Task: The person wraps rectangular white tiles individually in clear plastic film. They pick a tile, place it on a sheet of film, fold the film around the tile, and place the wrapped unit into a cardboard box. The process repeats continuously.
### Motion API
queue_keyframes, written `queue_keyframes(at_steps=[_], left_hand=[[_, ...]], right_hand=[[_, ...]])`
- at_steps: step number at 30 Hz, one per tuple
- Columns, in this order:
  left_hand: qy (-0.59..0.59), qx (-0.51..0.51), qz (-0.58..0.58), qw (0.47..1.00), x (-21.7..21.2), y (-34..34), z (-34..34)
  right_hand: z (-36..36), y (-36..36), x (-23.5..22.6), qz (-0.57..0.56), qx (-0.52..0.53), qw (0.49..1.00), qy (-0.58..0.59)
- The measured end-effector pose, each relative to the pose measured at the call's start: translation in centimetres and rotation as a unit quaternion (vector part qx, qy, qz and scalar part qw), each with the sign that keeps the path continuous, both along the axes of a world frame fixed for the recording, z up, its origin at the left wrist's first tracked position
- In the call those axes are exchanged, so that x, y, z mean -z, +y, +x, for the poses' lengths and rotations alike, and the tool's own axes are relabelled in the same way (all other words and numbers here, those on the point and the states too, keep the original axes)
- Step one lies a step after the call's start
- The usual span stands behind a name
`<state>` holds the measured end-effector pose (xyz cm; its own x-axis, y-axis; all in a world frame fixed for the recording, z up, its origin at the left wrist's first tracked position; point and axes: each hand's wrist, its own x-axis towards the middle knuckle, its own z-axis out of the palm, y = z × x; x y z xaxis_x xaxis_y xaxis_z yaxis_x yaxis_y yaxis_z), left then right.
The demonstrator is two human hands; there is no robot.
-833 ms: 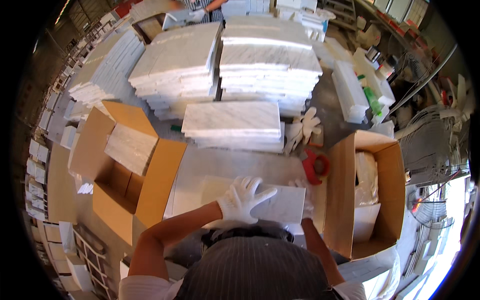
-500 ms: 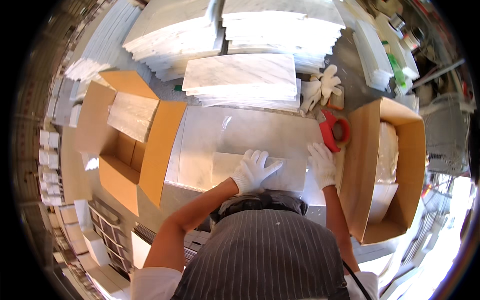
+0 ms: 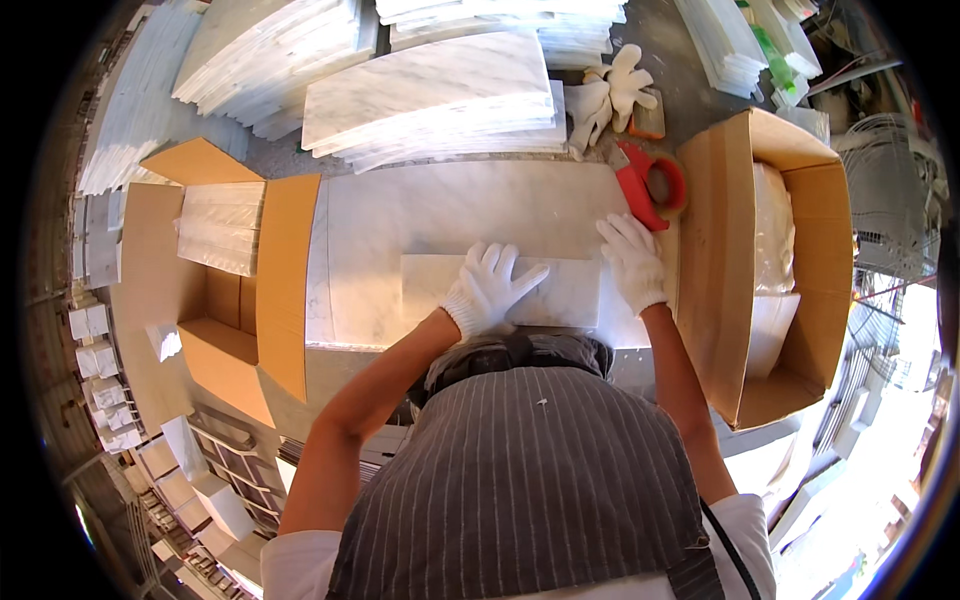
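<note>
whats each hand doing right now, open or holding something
Left hand: open, spread on the marble tile, not gripping it.
Right hand: open, holding nothing visible, just below the red tape dispenser.

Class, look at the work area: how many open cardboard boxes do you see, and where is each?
2. One box stands to the left of the left hand, another box to the right of the right hand. Others may be hidden.

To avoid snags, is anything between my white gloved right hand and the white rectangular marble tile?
Nothing visible; your right hand is beside the tile, with the curved red tape dispenser beyond the hand.
</note>
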<state>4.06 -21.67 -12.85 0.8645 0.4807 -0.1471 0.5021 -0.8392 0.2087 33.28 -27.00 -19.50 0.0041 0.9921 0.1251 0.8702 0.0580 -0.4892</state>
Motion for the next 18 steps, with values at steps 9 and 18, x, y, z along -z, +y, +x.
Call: queue_keyframes(at_steps=[9,18], left_hand=[[-0.044,-0.003,-0.007,0.999,0.1,-0.3,-0.3],[-0.047,-0.005,0.012,0.999,0.0,-0.4,-0.3]], right_hand=[[-0.1,-0.1,-0.6,0.013,0.004,1.0,0.006],[-0.1,0.2,0.2,-0.008,-0.012,1.0,-0.021]])
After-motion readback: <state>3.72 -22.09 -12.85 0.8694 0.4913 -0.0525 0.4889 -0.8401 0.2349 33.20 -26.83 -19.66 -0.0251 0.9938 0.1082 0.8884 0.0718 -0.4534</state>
